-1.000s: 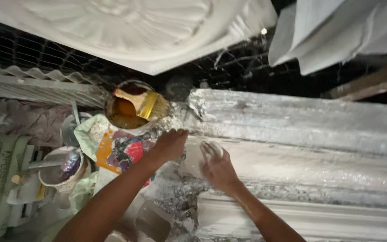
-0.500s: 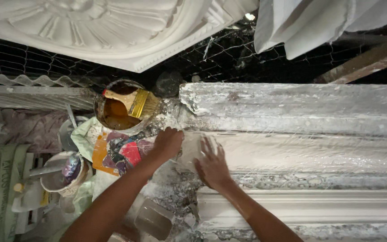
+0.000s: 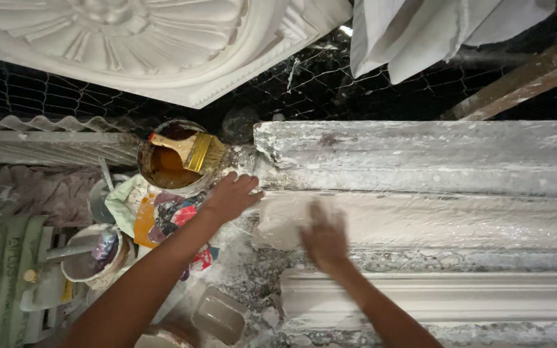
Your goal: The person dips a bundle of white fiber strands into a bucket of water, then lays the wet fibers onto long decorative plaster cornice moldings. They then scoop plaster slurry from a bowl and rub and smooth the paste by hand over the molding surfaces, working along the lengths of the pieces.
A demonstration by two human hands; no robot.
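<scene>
Now the right hand (image 3: pixel 324 237), open flat, has slid lower across the plaster moulding (image 3: pixel 420 219); left hand (image 3: pixel 230 196), open, still steadies its end

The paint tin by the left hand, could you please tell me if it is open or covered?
Open: the paint tin has no lid, brown liquid shows inside, and a brush lies across its rim.

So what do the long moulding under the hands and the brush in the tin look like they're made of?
The long moulding looks like cast plaster: chalky white, matte, with wet-looking patches and fibre strands showing, under both hands, left and right. The brush seems to have a pale wooden handle and yellowish bristles; the bristle type is unclear.
</scene>
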